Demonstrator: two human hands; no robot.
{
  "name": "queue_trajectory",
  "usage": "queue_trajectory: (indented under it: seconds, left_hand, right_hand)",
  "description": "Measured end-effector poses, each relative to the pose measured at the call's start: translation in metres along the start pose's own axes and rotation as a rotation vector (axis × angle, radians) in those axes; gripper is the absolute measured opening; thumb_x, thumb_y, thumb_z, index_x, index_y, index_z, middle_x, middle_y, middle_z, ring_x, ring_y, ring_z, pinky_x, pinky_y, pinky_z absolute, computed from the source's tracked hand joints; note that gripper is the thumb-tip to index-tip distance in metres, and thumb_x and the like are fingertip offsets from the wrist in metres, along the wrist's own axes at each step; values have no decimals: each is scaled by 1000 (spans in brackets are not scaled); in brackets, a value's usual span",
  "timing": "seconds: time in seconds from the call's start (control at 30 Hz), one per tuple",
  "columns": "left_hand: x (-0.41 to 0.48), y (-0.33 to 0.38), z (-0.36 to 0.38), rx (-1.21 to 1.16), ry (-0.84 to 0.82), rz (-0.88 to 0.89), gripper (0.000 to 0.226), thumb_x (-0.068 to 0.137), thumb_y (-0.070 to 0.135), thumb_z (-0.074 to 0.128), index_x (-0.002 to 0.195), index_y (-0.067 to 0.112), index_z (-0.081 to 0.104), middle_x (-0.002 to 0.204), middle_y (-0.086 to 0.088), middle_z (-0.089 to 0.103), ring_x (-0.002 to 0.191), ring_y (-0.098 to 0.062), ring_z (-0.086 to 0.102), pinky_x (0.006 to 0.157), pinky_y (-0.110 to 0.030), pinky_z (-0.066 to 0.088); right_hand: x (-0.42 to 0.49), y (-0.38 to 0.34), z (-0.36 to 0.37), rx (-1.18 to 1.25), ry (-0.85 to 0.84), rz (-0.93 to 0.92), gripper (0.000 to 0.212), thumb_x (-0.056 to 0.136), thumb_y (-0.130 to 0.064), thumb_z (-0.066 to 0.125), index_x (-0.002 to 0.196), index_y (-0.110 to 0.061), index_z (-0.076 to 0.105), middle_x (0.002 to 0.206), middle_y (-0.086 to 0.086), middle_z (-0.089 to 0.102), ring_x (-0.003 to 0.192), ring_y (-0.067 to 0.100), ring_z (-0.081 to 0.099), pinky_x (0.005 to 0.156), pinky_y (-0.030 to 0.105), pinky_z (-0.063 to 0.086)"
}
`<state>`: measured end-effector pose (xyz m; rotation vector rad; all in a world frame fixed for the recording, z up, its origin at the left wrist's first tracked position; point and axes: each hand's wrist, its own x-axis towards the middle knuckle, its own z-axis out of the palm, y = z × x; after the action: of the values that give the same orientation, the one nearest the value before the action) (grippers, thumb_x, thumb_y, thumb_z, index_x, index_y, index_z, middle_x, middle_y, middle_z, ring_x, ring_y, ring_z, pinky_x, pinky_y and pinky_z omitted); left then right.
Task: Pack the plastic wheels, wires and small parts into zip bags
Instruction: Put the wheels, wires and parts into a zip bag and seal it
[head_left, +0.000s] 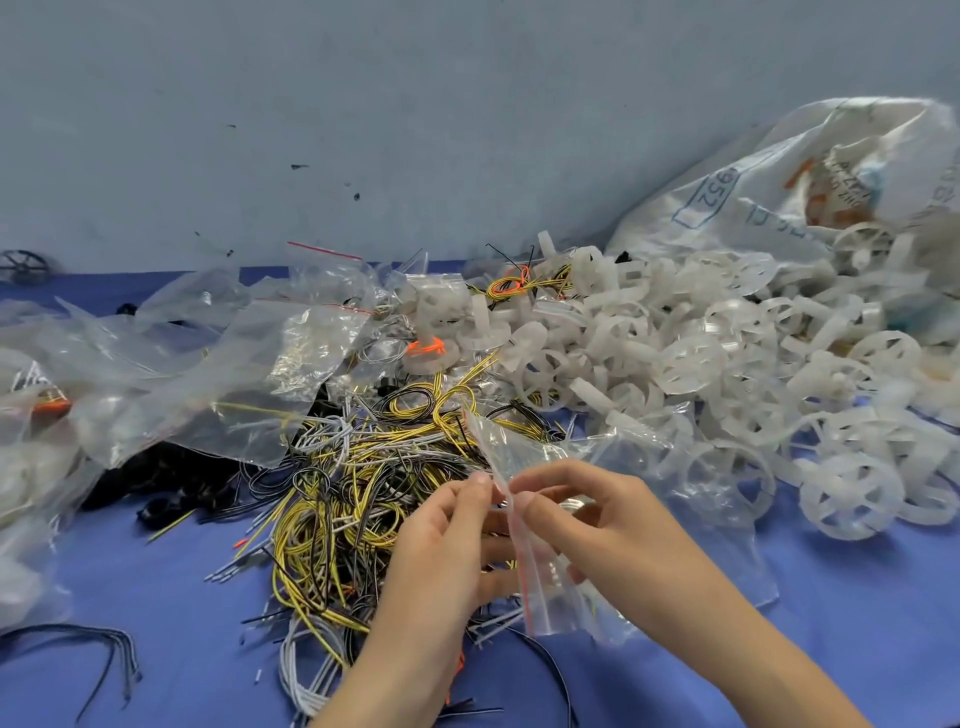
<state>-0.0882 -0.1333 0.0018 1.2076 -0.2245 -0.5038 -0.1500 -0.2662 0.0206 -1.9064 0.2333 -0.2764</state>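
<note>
Blue counter (156, 571) below a grey wall (415, 104) carries wires (332, 493) mid-counter and wheels (727, 364) toward its right edge. Near the front edge, left hand (441, 540) and right hand (597, 519) pinch a zip bag (545, 587) at its mouth with thumbs and fingers (480, 486), probably prising it open for filling.

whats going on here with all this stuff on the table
A person is packing parts on a blue table. The left hand and right hand both pinch the top edge of a small zip bag, held above a tangle of wires. A heap of white plastic wheels lies to the right by a big white sack; loose clear bags are piled left. What the held bag contains is unclear.
</note>
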Motion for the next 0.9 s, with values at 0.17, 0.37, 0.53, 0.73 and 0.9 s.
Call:
queue_trajectory:
  seconds: [0.17,0.37,0.53,0.73,0.9]
  left_hand:
    - [-2,-2,0,28,-13,2,26,97,27,54,96,4,66,78,-11,72,66,-23,70,57,-33,57]
    - [-5,-3,0,70,-37,23,24,99,23,53,100,4,66,85,-15,72,76,-26,72,62,-35,59]
    - [-4,-2,2,29,-89,14,26,97,24,54,105,1,64,99,-20,73,83,-24,72,63,-32,58]
    - [-2,-7,1,51,-55,13,27,97,25,53,102,2,66,100,-24,70,84,-23,71,62,-28,56]
    - [-1,-8,1,-18,-61,-2,27,97,24,52,86,10,73,79,-7,72,76,-17,70,60,-28,56]
  right_hand:
    - [-3,3,-2,-10,-10,-3,7,86,-39,69,90,-45,71,86,-12,69,67,11,62,64,34,54]
    - [-4,5,-1,-2,8,20,16,83,-49,68,96,-42,71,90,-12,70,66,3,61,61,27,50]
    - [-5,3,-1,-1,-39,28,22,84,-51,70,103,-38,71,89,-10,70,72,9,66,60,23,46]
    - [-8,4,0,-25,-50,24,23,85,-44,71,106,-36,72,88,-12,68,68,7,63,65,25,48]
    - [-8,4,0,-58,-74,-10,19,88,-34,70,102,-46,71,90,-13,68,75,20,67,74,35,57]
